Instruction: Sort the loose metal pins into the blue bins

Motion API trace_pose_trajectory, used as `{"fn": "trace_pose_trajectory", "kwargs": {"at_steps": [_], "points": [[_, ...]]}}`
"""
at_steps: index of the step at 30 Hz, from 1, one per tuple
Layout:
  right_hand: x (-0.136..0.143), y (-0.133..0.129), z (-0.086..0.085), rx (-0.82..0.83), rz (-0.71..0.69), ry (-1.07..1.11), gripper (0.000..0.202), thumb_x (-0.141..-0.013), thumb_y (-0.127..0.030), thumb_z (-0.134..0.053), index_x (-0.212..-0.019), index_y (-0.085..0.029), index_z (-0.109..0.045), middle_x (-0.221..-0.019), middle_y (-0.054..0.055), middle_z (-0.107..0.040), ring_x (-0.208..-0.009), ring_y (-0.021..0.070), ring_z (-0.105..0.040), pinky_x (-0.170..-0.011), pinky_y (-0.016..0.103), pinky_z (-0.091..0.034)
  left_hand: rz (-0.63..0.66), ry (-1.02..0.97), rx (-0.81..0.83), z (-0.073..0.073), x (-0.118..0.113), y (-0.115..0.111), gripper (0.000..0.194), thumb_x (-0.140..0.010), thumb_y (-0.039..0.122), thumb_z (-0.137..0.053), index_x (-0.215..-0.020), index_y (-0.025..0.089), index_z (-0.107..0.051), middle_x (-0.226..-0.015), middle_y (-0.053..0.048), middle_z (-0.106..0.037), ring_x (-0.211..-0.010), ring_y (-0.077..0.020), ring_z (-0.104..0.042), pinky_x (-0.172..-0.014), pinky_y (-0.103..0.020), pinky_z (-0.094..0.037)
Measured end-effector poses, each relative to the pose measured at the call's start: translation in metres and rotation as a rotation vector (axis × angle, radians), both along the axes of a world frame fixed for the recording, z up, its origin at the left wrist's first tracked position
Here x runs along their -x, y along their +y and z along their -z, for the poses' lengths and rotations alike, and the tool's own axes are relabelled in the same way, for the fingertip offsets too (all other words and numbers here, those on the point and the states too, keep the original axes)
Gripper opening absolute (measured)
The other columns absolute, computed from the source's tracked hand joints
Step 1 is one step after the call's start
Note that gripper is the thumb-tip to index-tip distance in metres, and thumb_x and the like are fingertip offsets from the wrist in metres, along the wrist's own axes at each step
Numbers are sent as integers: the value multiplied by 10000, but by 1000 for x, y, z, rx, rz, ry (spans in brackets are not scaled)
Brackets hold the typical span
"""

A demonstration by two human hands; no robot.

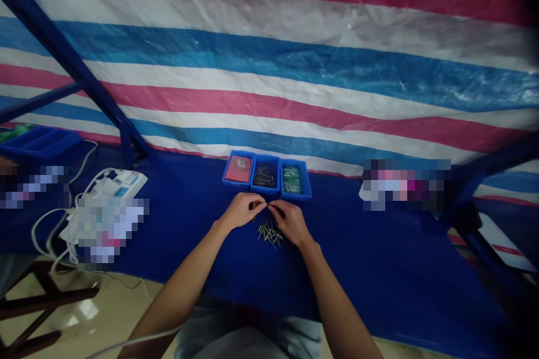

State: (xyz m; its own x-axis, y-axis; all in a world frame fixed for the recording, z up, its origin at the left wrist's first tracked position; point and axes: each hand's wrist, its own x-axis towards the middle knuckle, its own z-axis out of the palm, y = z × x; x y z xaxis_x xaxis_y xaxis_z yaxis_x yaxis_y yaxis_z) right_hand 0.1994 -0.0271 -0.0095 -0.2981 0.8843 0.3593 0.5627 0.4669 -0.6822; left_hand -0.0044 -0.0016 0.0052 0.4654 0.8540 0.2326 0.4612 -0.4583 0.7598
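Note:
My left hand [243, 210] and my right hand [291, 221] meet almost fingertip to fingertip above the blue table, just in front of three small bins. Both are closed in a pinch. Whatever lies between the fingertips is too small to make out. Under and between the hands is a loose pile of thin brass-coloured pins [270, 232], partly beside my right fingers. The left blue bin [236, 184] has a pink-red content, the middle bin [264, 188] holds many thin dark metal pins [265, 174], and the right bin [296, 197] contains small green pieces [291, 179].
A white power strip [122, 184] with tangled white cables [53, 235] occupies the table's left side. Farther left sits a blue divided tray [42, 143]. Blurred items [402, 185] are at the right. A striped tarp [269, 78] hangs behind; blue frame posts [101, 104] flank the table [370, 269].

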Motion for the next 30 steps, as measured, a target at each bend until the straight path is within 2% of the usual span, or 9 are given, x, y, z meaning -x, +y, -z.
{"fn": "trace_pose_trajectory", "kwargs": {"at_steps": [19, 30], "points": [[0, 1, 3, -7, 6, -11, 196, -989, -303, -522, -1043, -240, -700, -967, 51, -744, -849, 213, -699, -777, 314, -516, -6, 7, -7, 2, 0, 1, 229, -948, 338, -578, -919, 168, -729, -734, -15, -698, -618, -123, -582, -606, -225, -405], [0, 1, 1, 0, 9, -23, 195, -989, -306, -531, -1048, -239, -705, -969, 50, -748, -878, 216, -700, -785, 311, -516, -1, 14, -25, 1, 0, 2, 245, -956, 341, -562, -896, 168, -725, -701, -8, -665, -619, -125, -564, -616, -232, -402]]}}
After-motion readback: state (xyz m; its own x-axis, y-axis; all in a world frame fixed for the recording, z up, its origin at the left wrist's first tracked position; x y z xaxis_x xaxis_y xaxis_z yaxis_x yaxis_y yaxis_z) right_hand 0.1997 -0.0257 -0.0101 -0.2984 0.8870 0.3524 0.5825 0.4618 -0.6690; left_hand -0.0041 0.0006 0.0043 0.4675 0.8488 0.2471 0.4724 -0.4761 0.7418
